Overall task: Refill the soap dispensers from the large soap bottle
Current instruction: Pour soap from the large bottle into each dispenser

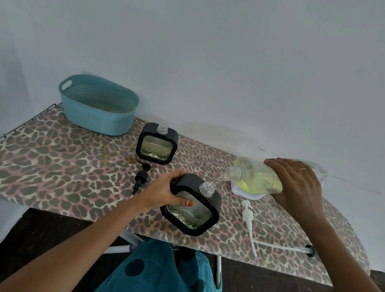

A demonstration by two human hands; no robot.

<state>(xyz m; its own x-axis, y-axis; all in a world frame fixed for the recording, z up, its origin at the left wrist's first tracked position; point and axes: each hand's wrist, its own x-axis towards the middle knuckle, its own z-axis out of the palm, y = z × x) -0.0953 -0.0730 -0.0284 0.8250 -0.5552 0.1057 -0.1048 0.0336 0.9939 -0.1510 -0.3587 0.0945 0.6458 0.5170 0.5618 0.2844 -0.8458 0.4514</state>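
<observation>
My left hand point(165, 189) grips a square black-framed glass soap dispenser point(193, 205), tilted, its open threaded neck pointing up to the right. My right hand point(297, 186) holds the large clear soap bottle point(257, 177) on its side, yellow-green soap inside. A thin stream runs from the bottle's mouth into the dispenser's neck. A second, matching dispenser point(156, 143) stands upright and uncapped further back. A black pump head point(142, 174) lies between the two dispensers. A white pump with a long tube point(249, 221) lies to the right.
Everything sits on a leopard-print ironing board point(62, 160) against a pale wall. A teal perforated basket point(98, 105) stands at the back left. A white tray point(245, 192) sits under the large bottle. Teal cloth hangs below the board's near edge.
</observation>
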